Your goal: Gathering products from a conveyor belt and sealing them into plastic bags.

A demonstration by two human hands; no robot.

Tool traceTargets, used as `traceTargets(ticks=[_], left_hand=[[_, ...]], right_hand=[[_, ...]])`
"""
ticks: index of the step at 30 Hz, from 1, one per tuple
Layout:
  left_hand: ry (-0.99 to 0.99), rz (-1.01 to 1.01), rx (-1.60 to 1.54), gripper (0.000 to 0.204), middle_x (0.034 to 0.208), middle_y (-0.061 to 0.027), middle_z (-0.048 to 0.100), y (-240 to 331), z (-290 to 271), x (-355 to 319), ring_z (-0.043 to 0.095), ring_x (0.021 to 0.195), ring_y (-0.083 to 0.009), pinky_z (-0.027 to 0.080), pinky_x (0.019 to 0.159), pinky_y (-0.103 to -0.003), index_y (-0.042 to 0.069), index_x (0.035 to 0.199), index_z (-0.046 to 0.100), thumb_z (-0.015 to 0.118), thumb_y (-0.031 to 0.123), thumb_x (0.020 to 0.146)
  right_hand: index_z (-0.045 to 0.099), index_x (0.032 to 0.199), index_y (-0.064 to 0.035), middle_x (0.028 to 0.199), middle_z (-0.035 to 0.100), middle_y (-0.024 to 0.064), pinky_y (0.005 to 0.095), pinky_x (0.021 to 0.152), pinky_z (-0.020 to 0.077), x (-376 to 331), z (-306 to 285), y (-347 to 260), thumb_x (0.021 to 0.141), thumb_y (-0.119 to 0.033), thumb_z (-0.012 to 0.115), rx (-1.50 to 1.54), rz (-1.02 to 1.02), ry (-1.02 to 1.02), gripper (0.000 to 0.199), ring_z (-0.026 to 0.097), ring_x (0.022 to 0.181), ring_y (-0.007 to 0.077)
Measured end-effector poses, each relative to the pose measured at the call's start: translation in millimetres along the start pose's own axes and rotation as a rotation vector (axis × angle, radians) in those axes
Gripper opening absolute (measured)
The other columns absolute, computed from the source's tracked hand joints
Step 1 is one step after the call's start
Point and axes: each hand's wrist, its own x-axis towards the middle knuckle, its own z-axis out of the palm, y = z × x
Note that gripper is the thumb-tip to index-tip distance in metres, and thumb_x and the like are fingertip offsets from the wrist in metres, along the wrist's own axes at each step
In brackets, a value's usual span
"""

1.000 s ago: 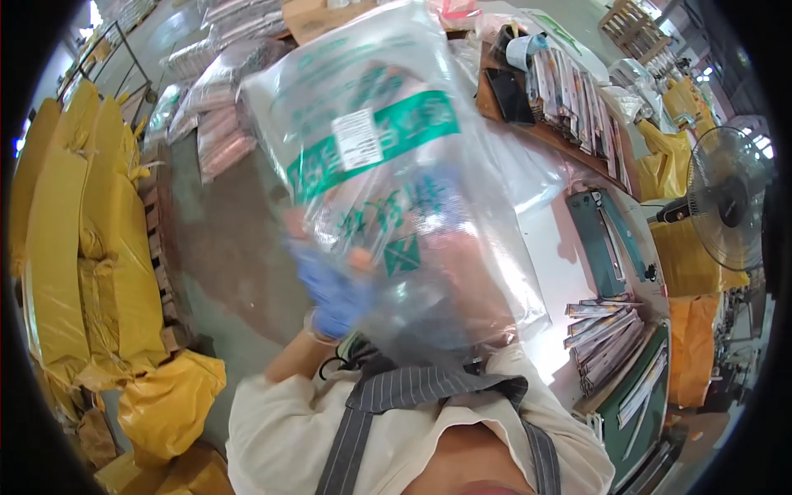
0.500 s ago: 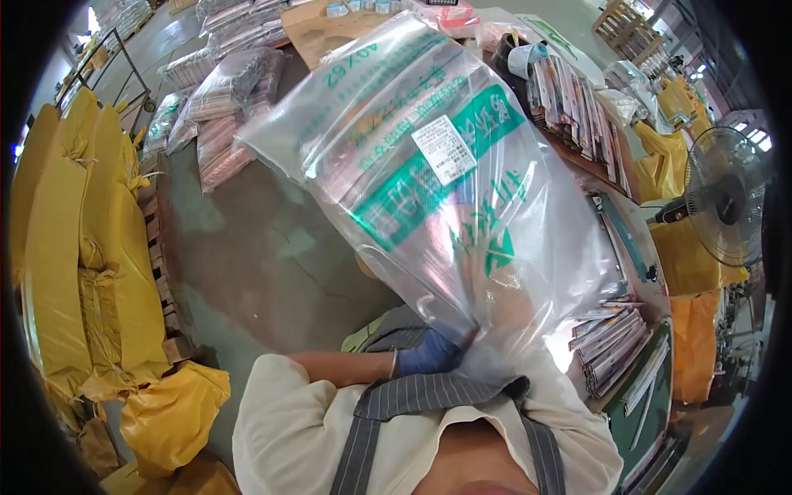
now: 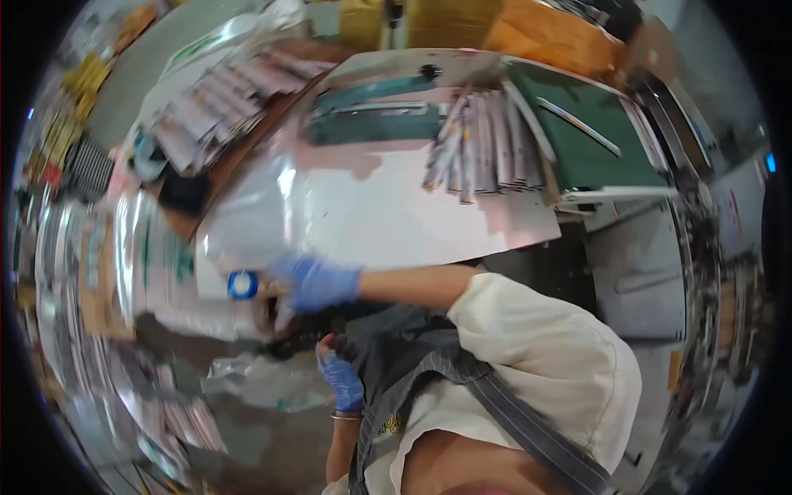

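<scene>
My right hand (image 3: 318, 282), in a blue knit glove, reaches left across the near edge of a white-topped table (image 3: 371, 210). Its fingers are smeared by motion. Just beyond them is a small round thing with a blue rim and pale centre (image 3: 242, 285); whether I grip it is unclear. My left hand (image 3: 340, 377), gloved in blue with bare fingertips, is lower down by my grey striped apron (image 3: 404, 346). Its fingers are curled, and what they hold, if anything, is hidden. The clear plastic bag with green print (image 3: 165, 264) lies at the left, blurred.
Thin flat packs (image 3: 487, 144) fan out on the table beside a green board (image 3: 590, 136). A teal tool (image 3: 375, 120) lies behind. More packs (image 3: 223, 107) line the brown board's edge at left. Crumpled clear plastic (image 3: 268, 381) lies low at left.
My view has turned to the right, toward the table. The large printed bag is no longer raised before me; it is at the left. My right hand now shows, stretched leftward.
</scene>
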Motion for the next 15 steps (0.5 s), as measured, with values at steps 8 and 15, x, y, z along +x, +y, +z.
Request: traceTargets(ticks=[8,15], left_hand=[[-0.753,0.999,0.820,0.027,0.093,-0.0134,0.059,-21,337,113,0.059,0.083,-0.0237,0.047,0.069,-0.033,0.000,0.103,0.053,0.056,0.017,0.082],[-0.666,0.662,1.080,0.048,0.103,-0.0212,0.055,-86,488,187,0.056,0.092,-0.0315,0.044,0.079,-0.038,-0.001,0.107,0.049,0.058,0.037,0.080]], right_hand=[[0.058,0.092,-0.0097,0.099,0.054,0.0177,0.0446,0.089,0.0376,-318,-433,0,0.072,-0.029,0.061,-2.084,0.959,1.066,0.028,0.051,0.096,0.0349],[0.063,0.082,-0.0060,0.078,0.059,0.0148,0.0366,0.057,0.0515,-315,-434,28,0.077,-0.011,0.051,-1.602,1.276,0.702,0.013,0.062,0.065,0.0284]])
